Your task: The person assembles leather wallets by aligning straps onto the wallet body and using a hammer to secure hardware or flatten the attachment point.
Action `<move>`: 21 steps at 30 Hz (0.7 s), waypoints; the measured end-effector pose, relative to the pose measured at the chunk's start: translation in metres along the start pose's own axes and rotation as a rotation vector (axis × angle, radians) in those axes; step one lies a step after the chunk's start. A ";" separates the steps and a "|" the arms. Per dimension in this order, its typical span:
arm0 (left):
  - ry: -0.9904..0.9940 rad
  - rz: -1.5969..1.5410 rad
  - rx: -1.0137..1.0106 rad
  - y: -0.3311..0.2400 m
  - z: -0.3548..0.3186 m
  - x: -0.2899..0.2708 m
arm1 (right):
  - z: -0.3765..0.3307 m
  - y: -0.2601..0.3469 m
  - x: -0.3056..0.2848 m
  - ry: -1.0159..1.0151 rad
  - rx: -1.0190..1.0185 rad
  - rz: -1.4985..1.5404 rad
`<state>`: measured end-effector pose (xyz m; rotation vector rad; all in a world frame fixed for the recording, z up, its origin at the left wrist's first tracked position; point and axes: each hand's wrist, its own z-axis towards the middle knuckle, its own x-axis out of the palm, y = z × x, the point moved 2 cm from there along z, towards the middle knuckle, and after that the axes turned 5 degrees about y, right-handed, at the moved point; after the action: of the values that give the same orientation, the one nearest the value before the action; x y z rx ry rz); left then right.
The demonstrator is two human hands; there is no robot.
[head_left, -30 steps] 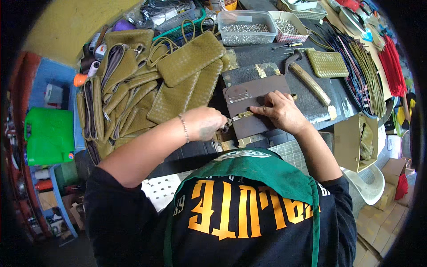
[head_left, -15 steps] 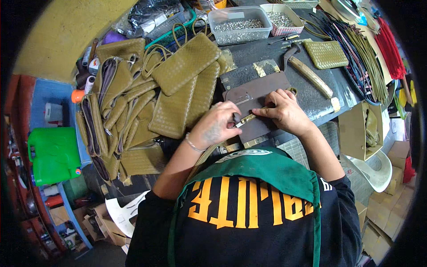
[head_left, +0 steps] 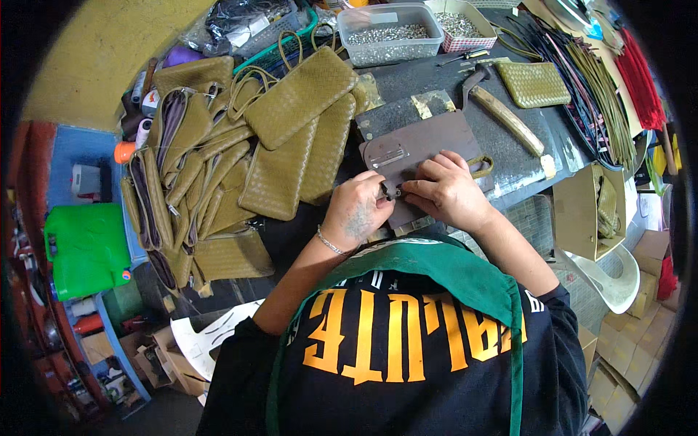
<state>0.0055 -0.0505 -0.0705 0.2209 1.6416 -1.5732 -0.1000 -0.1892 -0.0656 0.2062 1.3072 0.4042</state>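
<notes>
Both hands meet over a dark brown board (head_left: 429, 138) at the near edge of the worktable. My left hand (head_left: 358, 207) is closed in a pinch on a small dark piece (head_left: 386, 190), its kind too small to tell. Fingertips of my right hand (head_left: 451, 190) press together just beside it, on an olive strap (head_left: 483, 166) whose looped end sticks out past the knuckles. The strap's other end is mostly hidden by the fingers. Small metal pins (head_left: 389, 156) lie on the board above the hands.
Olive woven pouches (head_left: 298, 102) are heaped on the left. A hammer (head_left: 505, 120) and one more pouch (head_left: 534, 85) lie to the right. Behind stand a clear tub (head_left: 389, 36) and a checkered box (head_left: 462, 29) of small metal parts. Straps (head_left: 589, 94) run along the far right.
My hands have drawn closer together and the right fingers now pinch nearer the left ones. More of the strap's loop shows at the right, and the brown board has shifted slightly.
</notes>
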 end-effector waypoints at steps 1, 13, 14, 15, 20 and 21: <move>0.001 -0.002 -0.003 -0.001 0.000 0.000 | 0.000 0.000 0.001 0.014 0.051 0.026; 0.035 0.092 0.137 -0.004 0.002 -0.001 | 0.010 -0.007 -0.001 0.064 -0.076 0.051; 0.026 0.092 0.144 -0.003 0.001 0.000 | 0.010 -0.006 -0.001 0.057 -0.092 0.061; 0.018 0.093 0.150 -0.002 0.001 0.000 | 0.010 -0.006 0.000 0.057 -0.091 0.062; 0.024 0.102 0.161 0.000 0.000 0.002 | 0.009 -0.005 0.004 0.032 -0.130 -0.003; 0.029 0.106 0.179 0.001 -0.001 0.002 | 0.008 -0.005 0.005 0.031 -0.127 -0.003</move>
<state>0.0041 -0.0507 -0.0726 0.4200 1.4855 -1.6428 -0.0903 -0.1906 -0.0700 0.0916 1.3075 0.4883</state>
